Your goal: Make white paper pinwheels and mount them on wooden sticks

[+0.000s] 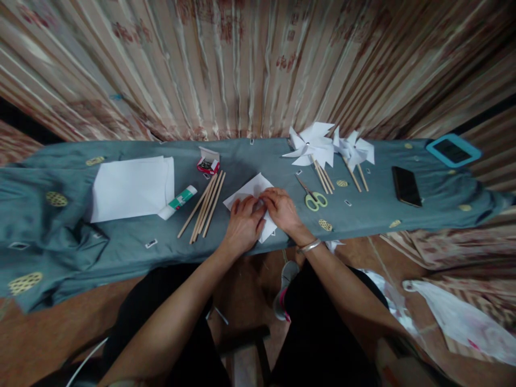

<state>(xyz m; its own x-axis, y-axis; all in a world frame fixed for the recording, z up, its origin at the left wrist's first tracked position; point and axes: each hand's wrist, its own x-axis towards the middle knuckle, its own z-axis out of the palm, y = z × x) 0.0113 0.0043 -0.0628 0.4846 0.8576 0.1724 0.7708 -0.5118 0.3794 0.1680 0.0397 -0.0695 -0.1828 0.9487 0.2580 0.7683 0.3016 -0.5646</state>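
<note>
- Nearest the camera are the person's two bare forearms, reaching from the dark-clothed lap toward the tabletop (121, 247), which is draped in a blue-grey cloth.
- The left hand (243, 224) lies flat on a white paper square (252, 194), fingers pressed down — its grip holds nothing, only pins the sheet.
- The right hand (283, 209), a bangle at its wrist, touches the same paper just beside the left, fingertips meeting near the sheet's middle; it too presses rather than grasps.
- The paper sits at the tabletop's near edge, between a bundle of wooden sticks (205, 205) and green-handled scissors (313, 198).
- Further left: a glue stick (177, 202) touching a stack of white sheets (131, 188), and a small red box (208, 161).
- Further right — finished paper pinwheels (322, 146), a dark phone (406, 185) and a blue-framed tablet (453, 150).
</note>
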